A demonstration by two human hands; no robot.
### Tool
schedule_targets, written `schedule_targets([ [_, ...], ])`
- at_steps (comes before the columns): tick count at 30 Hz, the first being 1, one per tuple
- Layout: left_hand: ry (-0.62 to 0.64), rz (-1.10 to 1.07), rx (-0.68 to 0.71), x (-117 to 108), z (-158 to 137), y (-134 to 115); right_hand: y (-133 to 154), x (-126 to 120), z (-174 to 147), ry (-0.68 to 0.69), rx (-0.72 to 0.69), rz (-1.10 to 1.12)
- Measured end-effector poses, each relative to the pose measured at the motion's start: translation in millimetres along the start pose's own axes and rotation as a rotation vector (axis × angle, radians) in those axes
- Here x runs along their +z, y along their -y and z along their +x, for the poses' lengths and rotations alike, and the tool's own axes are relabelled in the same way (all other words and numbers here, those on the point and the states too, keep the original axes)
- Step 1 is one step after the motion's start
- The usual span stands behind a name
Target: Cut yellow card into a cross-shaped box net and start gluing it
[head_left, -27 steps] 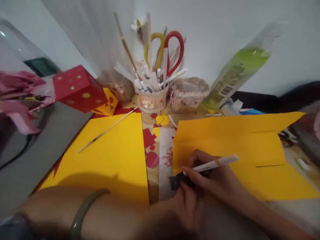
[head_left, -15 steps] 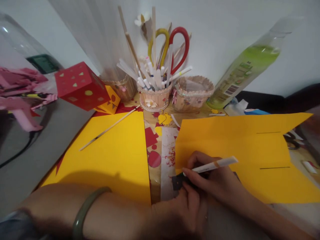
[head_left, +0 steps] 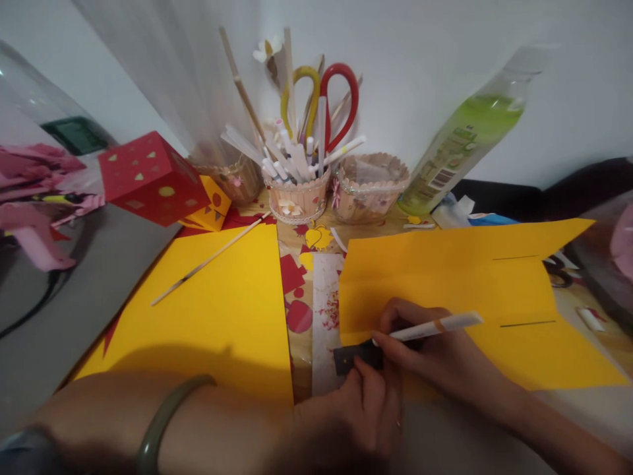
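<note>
A person works at a crowded counter point(head_left: 301, 356), and places are read here from the marked yellow sheet point(head_left: 420, 270). At the sheet's near left corner lies a dark strip point(head_left: 345, 361), ruler-like in form; its long axis runs left to right, tilting slightly away from the person toward the right, where the right hand point(head_left: 438, 346) hides its end. The left hand point(head_left: 363, 406) lies just on the near side of this corner, fingertips laid on the strip, presumably to stop it sliding; whether its thumb closes the grip, an onlooker cannot tell. The right grip is closed about a white pen point(head_left: 459, 321), held low on the barrel, likely for fine control. The pen points leftward and down to the strip's far edge, its long axis rising rightward over the sheet; whether the tip touches is too small to judge. Behind the sheet stands a bottle point(head_left: 459, 145), perhaps placed there out of the hands' way.
</note>
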State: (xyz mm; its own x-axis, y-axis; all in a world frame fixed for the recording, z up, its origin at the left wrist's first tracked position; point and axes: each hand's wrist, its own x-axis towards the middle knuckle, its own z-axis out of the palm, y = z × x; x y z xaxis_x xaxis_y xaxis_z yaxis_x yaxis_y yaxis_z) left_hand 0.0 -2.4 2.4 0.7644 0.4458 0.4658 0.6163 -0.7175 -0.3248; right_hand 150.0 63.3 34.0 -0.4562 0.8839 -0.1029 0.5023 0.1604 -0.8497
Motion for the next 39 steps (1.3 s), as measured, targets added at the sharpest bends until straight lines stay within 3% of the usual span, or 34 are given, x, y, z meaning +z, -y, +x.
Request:
schedule_targets([
  [14, 0.028, -0.005, 0.116, -5.3, 4.3, 9.0, -24.9, -39.1, -24.4, -0.099, 0.115, -0.016],
  [19, 0.018, -0.018, 0.090, -4.3, 3.6, 7.2, -34.7, -50.4, -32.6, -0.134, 0.131, -0.019],
  [39, 0.036, 0.002, 0.174, -4.3, 3.1, 9.7, -43.1, -68.8, -42.3, -0.179, 0.162, -0.076],
])
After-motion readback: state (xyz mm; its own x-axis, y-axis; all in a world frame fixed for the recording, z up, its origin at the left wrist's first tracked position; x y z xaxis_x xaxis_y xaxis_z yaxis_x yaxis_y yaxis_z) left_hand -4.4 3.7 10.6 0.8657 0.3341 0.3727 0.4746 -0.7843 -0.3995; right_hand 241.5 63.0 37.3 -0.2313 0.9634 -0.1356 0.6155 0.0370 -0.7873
